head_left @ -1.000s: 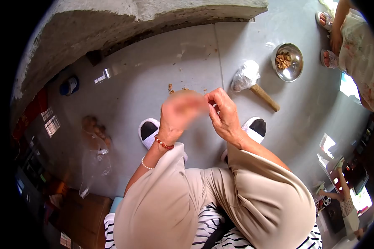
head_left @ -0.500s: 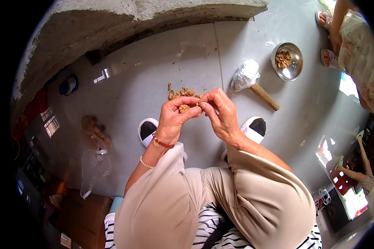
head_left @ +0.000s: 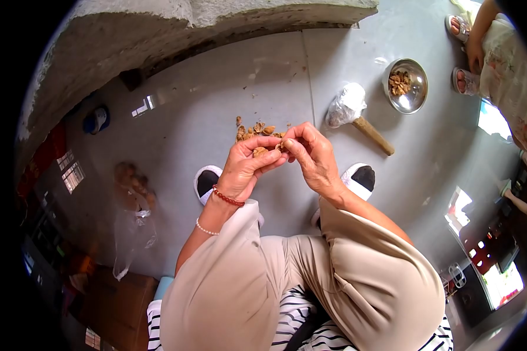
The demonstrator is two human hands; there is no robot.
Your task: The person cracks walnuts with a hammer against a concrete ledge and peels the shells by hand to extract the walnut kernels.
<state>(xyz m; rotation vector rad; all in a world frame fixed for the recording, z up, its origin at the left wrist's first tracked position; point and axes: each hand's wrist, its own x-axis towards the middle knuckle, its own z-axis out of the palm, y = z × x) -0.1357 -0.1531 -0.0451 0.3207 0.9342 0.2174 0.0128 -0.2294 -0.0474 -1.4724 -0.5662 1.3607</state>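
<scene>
My left hand (head_left: pixel 243 169), with bead bracelets at the wrist, is closed around a walnut piece (head_left: pixel 259 151) that shows between thumb and fingers. At its fingertips is a smaller walnut fragment (head_left: pixel 280 147). My right hand (head_left: pixel 314 159) pinches at that fragment, its thumb and forefinger meeting the left fingertips. Just beyond my hands, cracked walnut shells (head_left: pixel 268 130) lie on the grey floor, partly hidden by the fingers. To the right is a hammer (head_left: pixel 373 136) with a wooden handle and a head wrapped in clear plastic. A metal bowl (head_left: pixel 418 85) holds walnut kernels (head_left: pixel 399 83).
A rough concrete slab (head_left: pixel 175 35) rises at the upper left. A plastic bag (head_left: pixel 136 216) with brown round things lies on the left, near a cardboard box (head_left: pixel 120 307). Another person's hand (head_left: pixel 475 55) and sandalled feet are at upper right. Someone's legs (head_left: pixel 518 199) show at far right.
My right fingers have shifted on the fragment, and my left fingers have spread slightly beneath it. The person at far right has moved towards the frame's edge.
</scene>
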